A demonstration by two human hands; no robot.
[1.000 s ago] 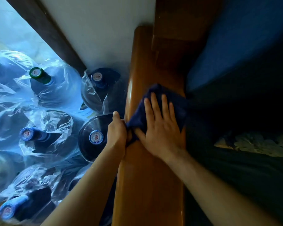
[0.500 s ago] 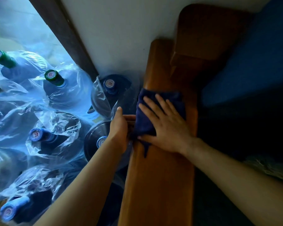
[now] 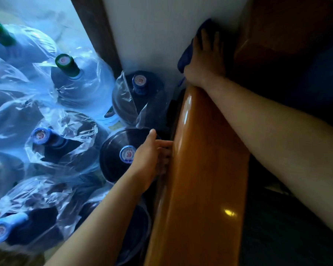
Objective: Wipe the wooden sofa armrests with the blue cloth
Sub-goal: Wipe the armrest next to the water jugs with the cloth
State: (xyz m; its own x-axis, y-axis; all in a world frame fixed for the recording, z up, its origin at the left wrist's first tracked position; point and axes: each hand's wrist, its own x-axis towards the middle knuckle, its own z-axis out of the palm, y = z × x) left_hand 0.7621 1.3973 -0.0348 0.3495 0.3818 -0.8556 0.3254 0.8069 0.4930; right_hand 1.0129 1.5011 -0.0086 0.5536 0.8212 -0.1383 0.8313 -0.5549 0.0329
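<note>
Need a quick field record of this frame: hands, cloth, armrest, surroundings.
right hand: palm down, pressing the blue cloth at the armrest's far end, by the wall
blue cloth: bunched under the right hand, edges showing on its left and beyond the fingertips
left hand: empty, fingers against the armrest's outer side edge
armrest: glossy wood, top bare from the near end to the right hand
beside armrest: water jugs in clear plastic bags, blue and green caps
wall: white
</note>
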